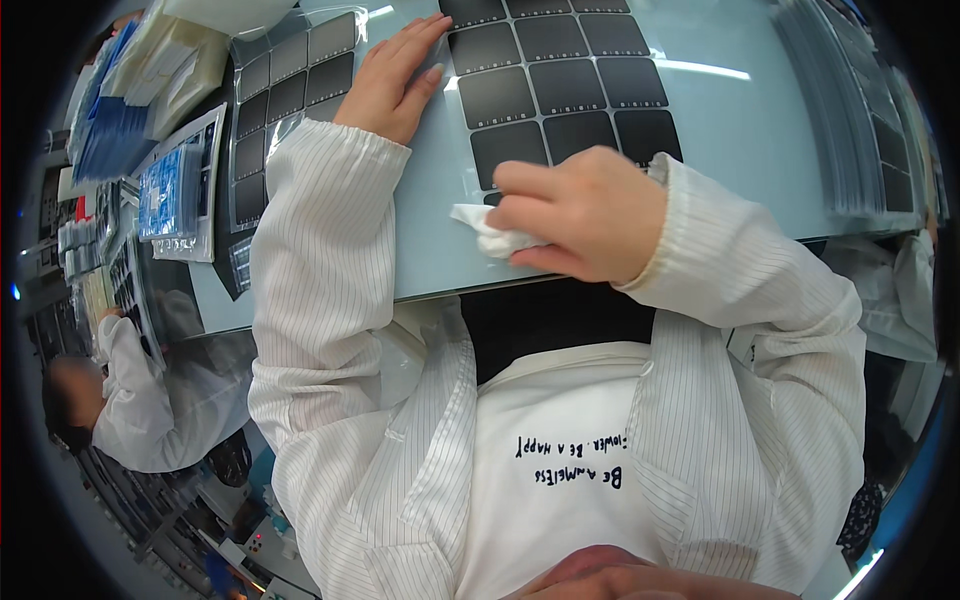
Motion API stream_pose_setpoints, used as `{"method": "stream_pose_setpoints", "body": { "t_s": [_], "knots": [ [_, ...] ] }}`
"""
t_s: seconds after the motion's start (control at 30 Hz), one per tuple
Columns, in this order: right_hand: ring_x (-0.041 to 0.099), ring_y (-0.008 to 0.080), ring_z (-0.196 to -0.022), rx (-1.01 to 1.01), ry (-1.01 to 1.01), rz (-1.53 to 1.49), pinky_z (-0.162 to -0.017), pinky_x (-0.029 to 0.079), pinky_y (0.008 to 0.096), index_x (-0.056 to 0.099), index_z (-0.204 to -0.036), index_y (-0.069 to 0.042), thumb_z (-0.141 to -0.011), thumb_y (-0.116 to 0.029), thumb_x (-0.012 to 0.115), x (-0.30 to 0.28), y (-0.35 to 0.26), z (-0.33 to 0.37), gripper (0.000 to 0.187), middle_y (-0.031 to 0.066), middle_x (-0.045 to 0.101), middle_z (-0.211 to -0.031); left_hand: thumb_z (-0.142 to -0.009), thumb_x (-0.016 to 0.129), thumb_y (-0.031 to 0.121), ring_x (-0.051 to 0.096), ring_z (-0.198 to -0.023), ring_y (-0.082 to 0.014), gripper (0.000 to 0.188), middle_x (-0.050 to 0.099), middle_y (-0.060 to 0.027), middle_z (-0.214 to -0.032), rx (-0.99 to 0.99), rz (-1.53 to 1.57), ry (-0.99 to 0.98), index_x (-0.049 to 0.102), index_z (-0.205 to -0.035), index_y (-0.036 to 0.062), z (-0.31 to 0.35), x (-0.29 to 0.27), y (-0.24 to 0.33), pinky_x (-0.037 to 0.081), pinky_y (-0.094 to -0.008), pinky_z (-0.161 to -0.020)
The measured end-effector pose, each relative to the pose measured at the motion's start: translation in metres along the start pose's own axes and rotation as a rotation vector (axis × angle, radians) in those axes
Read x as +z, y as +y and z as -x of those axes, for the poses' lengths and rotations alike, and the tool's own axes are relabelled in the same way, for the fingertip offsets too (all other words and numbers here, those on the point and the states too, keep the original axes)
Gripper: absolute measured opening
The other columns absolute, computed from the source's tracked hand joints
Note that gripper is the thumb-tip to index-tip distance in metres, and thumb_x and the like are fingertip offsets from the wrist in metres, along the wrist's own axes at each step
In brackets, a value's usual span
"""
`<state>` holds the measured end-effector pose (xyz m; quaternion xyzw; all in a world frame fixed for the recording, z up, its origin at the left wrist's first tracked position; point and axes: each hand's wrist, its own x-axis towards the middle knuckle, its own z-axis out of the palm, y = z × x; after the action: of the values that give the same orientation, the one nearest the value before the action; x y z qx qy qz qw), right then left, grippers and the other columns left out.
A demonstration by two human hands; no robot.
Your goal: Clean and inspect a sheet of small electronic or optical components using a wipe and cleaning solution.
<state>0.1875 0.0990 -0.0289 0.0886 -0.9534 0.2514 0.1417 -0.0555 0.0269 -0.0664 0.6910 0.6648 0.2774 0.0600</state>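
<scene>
A sheet of dark rounded panels in rows lies on the pale glass-topped table in front of me. Bunched in my right hand is a crumpled white cloth or tissue, closed between fingers and thumb over the sheet's near edge. That hand is slightly smeared. My left hand lies flat with its fingers stretched forward, beside the sheet's left edge. Left of it is a second sheet of similar dark panels with clear, shiny edges. The near end of the middle sheet is partly hidden by my right hand.
At the right, a thick stack of clear-edged sheets stands near the table's edge. Blue packets and piled cream and blue folders crowd the left side. Farther left, another person in a white coat sits at a bench.
</scene>
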Motion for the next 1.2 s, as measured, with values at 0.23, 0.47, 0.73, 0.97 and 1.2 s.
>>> {"method": "stream_pose_setpoints", "body": {
  "t_s": [0.23, 0.47, 0.73, 0.97, 1.2],
  "knots": [
    [0.059, 0.0318, -0.067, 0.451, 0.384, 0.164, -0.059, 0.048, 0.0376, 0.060, -0.082, -0.001, -0.075, -0.024, 0.069, -0.055, 0.074, 0.015, 0.025, 0.0145, 0.055, -0.080, -0.092, 0.047, 0.009, 0.033, -0.133, -0.0271, 0.047, 0.040, -0.0076, -0.142, -0.018, -0.030, -0.037, 0.038, -0.138, 0.0139, -0.011, 0.000, 0.010, 0.026, -0.0363, -0.110],
    [0.058, 0.0273, -0.064, 0.061, 0.161, 0.055, -0.053, 0.046, 0.0349, 0.058, -0.089, -0.005, -0.070, -0.021, 0.074, 0.011, 0.005, 0.000, 0.029, 0.0082, 0.051, -0.085, -0.092, 0.046, 0.007, 0.032, -0.134, -0.0269, 0.047, 0.040, -0.0075, -0.142, 0.004, 0.035, -0.040, 0.038, -0.138, 0.0139, -0.004, -0.002, 0.003, 0.026, -0.0357, -0.110],
    [0.058, 0.0326, -0.070, 0.359, 0.508, 0.243, -0.062, 0.048, 0.0386, 0.058, -0.081, -0.002, -0.075, -0.023, 0.068, -0.022, 0.080, -0.023, 0.024, 0.0142, 0.055, -0.081, -0.091, 0.046, 0.006, 0.032, -0.134, -0.0270, 0.049, 0.040, -0.0074, -0.142, -0.022, -0.015, -0.022, 0.038, -0.139, 0.0139, -0.011, 0.007, -0.001, 0.025, -0.0354, -0.110],
    [0.060, 0.0266, -0.062, -0.031, 0.109, -0.016, -0.057, 0.049, 0.0338, 0.061, -0.091, -0.006, -0.072, -0.025, 0.073, 0.011, 0.022, -0.019, 0.030, 0.0089, 0.054, -0.084, -0.090, 0.048, 0.006, 0.031, -0.135, -0.0272, 0.050, 0.039, -0.0068, -0.143, 0.023, 0.003, -0.030, 0.038, -0.139, 0.0152, -0.007, -0.002, 0.002, 0.026, -0.0363, -0.110],
    [0.059, 0.0232, -0.064, 0.400, 0.468, 0.293, -0.057, 0.047, 0.0340, 0.059, -0.092, -0.002, -0.075, -0.025, 0.071, -0.024, 0.104, -0.006, 0.030, 0.0099, 0.057, -0.083, -0.087, 0.049, 0.006, 0.030, -0.132, -0.0357, 0.048, 0.039, -0.0222, -0.138, -0.149, 0.102, -0.075, 0.039, -0.134, 0.0033, -0.017, -0.013, 0.031, 0.024, -0.0382, -0.110]
  ]
}}
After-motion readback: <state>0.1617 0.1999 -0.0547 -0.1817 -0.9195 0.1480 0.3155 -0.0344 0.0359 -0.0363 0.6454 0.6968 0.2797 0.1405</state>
